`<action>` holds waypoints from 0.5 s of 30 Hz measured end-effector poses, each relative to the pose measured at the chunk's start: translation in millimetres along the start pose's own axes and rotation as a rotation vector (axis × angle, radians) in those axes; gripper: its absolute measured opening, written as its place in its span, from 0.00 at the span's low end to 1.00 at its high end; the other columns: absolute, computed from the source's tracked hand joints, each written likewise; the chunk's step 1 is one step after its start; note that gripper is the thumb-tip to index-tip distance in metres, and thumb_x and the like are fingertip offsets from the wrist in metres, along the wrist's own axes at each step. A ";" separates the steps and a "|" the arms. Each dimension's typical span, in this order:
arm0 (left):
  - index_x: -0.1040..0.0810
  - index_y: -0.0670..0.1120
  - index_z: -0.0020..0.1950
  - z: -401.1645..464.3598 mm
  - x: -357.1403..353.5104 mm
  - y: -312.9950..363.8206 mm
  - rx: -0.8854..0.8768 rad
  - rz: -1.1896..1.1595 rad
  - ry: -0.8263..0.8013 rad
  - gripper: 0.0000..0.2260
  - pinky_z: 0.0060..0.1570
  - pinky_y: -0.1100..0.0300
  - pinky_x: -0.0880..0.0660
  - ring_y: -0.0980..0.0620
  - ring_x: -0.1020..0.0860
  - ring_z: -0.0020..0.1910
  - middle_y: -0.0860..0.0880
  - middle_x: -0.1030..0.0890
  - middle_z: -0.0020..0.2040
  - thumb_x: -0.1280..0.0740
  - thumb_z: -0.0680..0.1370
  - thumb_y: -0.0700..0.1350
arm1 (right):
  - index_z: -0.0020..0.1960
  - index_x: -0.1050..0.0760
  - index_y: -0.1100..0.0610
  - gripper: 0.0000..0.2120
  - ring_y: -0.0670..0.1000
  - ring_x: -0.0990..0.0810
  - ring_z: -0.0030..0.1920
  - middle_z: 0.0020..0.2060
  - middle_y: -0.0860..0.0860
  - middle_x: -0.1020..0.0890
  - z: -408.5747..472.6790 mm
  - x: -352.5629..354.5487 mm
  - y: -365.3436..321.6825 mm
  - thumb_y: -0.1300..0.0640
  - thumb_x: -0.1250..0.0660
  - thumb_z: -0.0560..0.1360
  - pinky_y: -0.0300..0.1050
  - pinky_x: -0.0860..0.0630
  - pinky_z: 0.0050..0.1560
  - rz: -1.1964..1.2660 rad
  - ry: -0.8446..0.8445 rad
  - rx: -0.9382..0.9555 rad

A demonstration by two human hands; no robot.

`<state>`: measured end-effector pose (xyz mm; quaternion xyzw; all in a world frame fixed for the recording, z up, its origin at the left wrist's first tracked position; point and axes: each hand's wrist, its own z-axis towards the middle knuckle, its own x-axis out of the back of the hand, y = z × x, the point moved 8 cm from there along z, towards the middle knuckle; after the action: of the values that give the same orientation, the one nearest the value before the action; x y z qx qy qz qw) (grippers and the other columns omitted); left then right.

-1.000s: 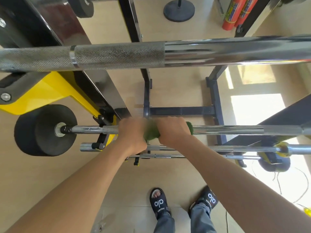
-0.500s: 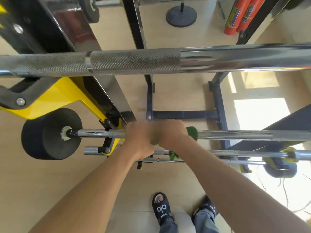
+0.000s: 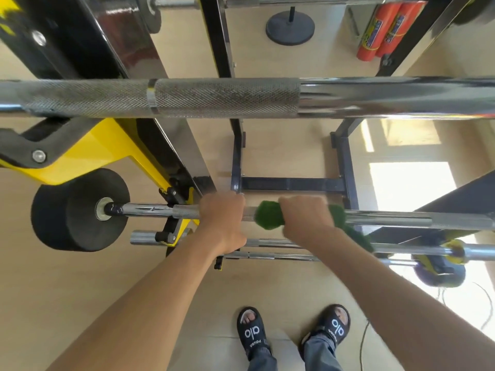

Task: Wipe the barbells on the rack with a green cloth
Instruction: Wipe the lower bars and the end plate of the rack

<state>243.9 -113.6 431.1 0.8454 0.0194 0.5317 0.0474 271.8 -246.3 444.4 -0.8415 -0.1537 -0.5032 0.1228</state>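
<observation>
At mid-frame, the left hand [image 3: 223,222] gripped the barbell [image 3: 401,220], hiding its own fingers. Just right, the right hand [image 3: 308,219] clutched the blurred green cloth [image 3: 269,216] around the bar, partly covering it.

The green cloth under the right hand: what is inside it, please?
The green cloth wraps the barbell, whose chrome shaft comes out on both sides. The right hand grips it. The wrapped stretch of shaft is covered.
</observation>
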 end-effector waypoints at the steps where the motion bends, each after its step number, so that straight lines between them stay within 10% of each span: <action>1: 0.33 0.49 0.64 -0.1 0.4 0.6 0.007 0.009 -0.005 0.25 0.71 0.47 0.43 0.47 0.33 0.64 0.51 0.30 0.62 0.29 0.69 0.42 | 0.53 0.25 0.52 0.08 0.51 0.20 0.43 0.41 0.48 0.21 7.4 -0.2 -19.2 0.59 0.34 0.74 0.45 0.24 0.46 0.020 0.004 0.024; 15: 0.33 0.49 0.63 -3.6 3.5 -1.1 -0.043 -0.015 0.000 0.25 0.70 0.47 0.43 0.47 0.32 0.62 0.50 0.29 0.61 0.28 0.70 0.42 | 0.55 0.27 0.49 0.11 0.50 0.20 0.41 0.40 0.46 0.22 -18.9 1.6 50.3 0.55 0.33 0.73 0.45 0.24 0.42 -0.083 0.047 -0.081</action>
<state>242.2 -111.9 435.6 0.8439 0.0144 0.5317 0.0696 276.5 -299.2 452.0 -0.8267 -0.1651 -0.5332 0.0710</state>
